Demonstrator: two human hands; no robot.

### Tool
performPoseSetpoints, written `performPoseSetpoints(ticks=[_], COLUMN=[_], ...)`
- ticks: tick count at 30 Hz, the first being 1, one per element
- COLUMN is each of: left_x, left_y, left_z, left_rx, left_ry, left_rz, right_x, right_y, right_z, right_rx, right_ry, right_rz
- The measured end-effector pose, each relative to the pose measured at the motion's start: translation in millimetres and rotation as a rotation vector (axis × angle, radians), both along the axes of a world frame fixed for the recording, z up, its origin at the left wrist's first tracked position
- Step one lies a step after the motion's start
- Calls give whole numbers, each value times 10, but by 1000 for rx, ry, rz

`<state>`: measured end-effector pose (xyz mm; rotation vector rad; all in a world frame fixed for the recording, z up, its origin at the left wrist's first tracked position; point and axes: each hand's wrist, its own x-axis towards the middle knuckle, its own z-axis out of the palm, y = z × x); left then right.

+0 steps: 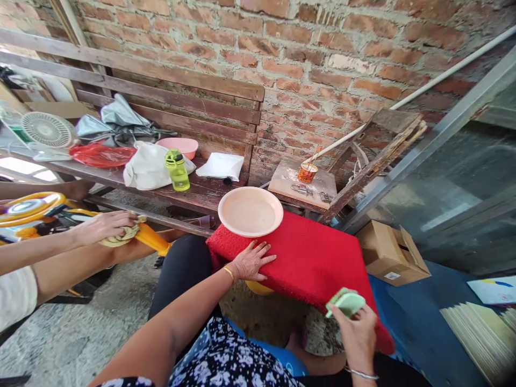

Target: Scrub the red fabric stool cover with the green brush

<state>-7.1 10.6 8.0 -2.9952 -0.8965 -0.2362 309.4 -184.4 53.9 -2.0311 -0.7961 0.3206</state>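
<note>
My left hand [250, 262] lies spread, palm down, on the near edge of the red cloth [322, 252] that covers a small table. Just beyond its fingertips stands a shallow pale pink basin [250, 212], which seems to have a little water in it. At the table's front right corner, my right hand [358, 329] grips a pale green scrubber [346, 303] with a rough, darker green side. The scrubber is held up over the cloth, tilted, and its exact kind is hard to make out.
Left, another person's hand [115, 226] holds a cloth against a yellow-orange frame [153, 239]. The wooden bench [205, 196] carries a green bottle [177, 171], bags and a fan [48, 130]. A stool [278, 185] holds a paper cup [307, 173] and padlocks. Right are a cardboard box [389, 252] and stacked sheets [475, 333].
</note>
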Motion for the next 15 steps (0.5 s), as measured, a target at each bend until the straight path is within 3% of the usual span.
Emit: performPoseSetpoints(ticks=[3, 7, 10, 15], left_x=[-8, -17, -20, -14], left_y=[1, 5, 9, 0], left_z=[4, -9, -22, -4], left_rx=[8, 10, 6, -7], left_ry=[11, 17, 16, 20], left_rz=[5, 7, 5, 3], right_x=[-680, -1252, -1217, -607], right_y=[226, 420, 455, 265], right_z=[-46, -151, -195, -92], right_rx=[-12, -69, -96, -338], right_ry=[73, -195, -327, -288], right_rz=[222, 384, 386, 129])
